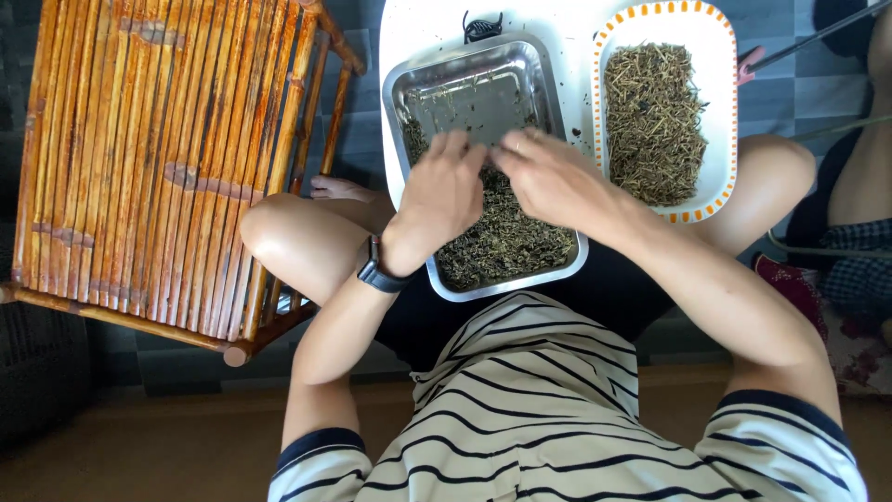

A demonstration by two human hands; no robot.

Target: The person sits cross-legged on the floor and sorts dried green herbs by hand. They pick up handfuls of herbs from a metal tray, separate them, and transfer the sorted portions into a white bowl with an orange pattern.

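A metal tray point(420, 76) rests on my lap and holds a heap of dark dried leaves point(506, 237) in its near half. Both hands are over the tray's middle. My left hand point(444, 193), with a black watch on its wrist, has its fingertips pinched together at the leaves. Beside it, fingertips nearly touching, my right hand point(548, 177) also pinches at the leaves. What each hand holds between its fingers is too small to see. To the right stands a white oblong dish point(715, 112) with an orange-dotted rim, filled with dried stems point(655, 121).
A bamboo slatted stool point(158, 158) stands to my left, close to my knee. A white board point(409, 28) lies under the tray and dish, with a black clip point(481, 26) at its far edge. Patterned fabric point(836, 307) lies at the right.
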